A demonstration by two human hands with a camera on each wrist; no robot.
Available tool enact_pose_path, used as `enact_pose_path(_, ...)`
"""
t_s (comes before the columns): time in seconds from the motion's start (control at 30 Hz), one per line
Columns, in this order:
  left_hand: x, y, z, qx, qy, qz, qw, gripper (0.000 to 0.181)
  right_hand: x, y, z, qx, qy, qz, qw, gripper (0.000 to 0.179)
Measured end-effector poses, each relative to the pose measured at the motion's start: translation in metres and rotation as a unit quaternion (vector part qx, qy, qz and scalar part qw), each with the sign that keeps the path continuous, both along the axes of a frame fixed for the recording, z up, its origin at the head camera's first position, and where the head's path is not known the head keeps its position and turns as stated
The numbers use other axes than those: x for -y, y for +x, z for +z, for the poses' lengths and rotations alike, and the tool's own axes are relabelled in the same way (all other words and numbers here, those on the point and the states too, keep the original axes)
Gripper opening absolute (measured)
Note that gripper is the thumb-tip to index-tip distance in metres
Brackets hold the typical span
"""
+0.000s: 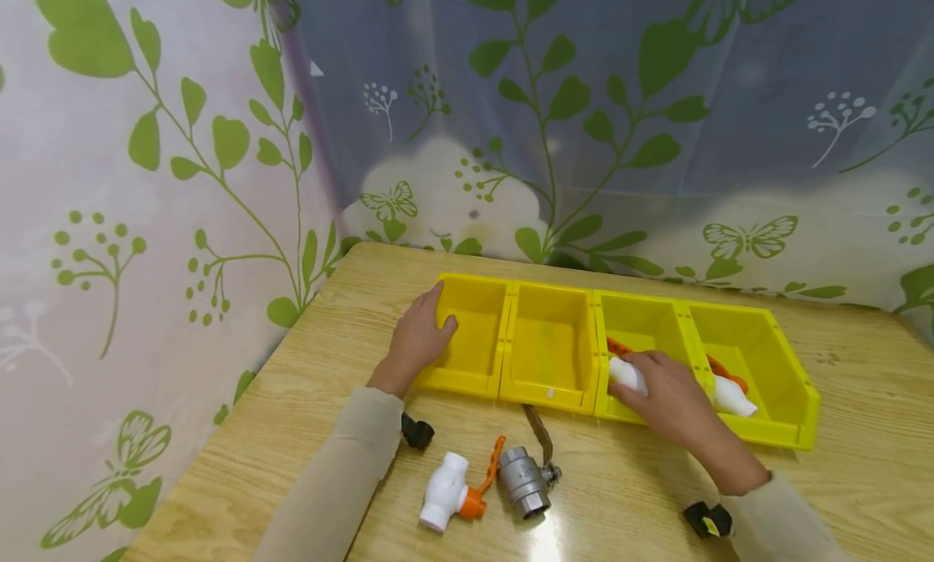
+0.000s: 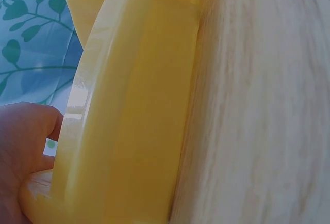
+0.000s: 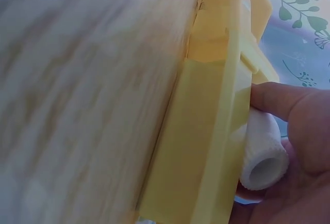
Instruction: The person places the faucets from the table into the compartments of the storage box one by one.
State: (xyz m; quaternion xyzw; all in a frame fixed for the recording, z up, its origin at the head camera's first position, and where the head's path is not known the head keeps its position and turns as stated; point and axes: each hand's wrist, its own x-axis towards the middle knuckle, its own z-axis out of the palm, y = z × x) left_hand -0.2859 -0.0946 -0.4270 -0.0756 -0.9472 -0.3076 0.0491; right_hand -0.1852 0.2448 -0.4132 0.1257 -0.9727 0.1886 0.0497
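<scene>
At the left end of a row of yellow bins (image 1: 549, 400), my left hand (image 1: 419, 335) grips the side wall, its thumb over the rim. In the left wrist view a yellow bin wall (image 2: 149, 110) fills the middle, with the left hand (image 2: 23, 152) at its edge. My right hand (image 1: 671, 400) reaches into the third bin and holds a white plastic ball valve (image 1: 626, 375); part of its orange handle (image 1: 619, 347) shows behind the fingers. The right wrist view shows the open threaded end of this valve (image 3: 265, 157) between thumb and fingers, beside the bin's front lip.
Another white valve (image 1: 733, 396) with an orange handle lies in the fourth bin. On the wooden table (image 1: 606, 505) before the bins lie a white valve (image 1: 445, 491) with an orange handle and a steel ball valve (image 1: 524, 482). A leaf-patterned curtain (image 1: 467, 140) hangs behind.
</scene>
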Motion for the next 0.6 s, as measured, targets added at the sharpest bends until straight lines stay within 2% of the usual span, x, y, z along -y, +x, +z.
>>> enact_pose_path(0.3,0.0005,-0.0009,0.0009,-0.008,0.000,0.001,1.0000,0.064,0.0004,-0.0006,-0.0006,0.011,0.009,0.006,0.9999,0.055)
enact_pose_path(0.6,0.0011,-0.0010,-0.0010,0.001,0.003,-0.003,1.0000,0.065,0.0008,-0.0006,-0.0003,0.022,0.012,0.007,0.9997,0.055)
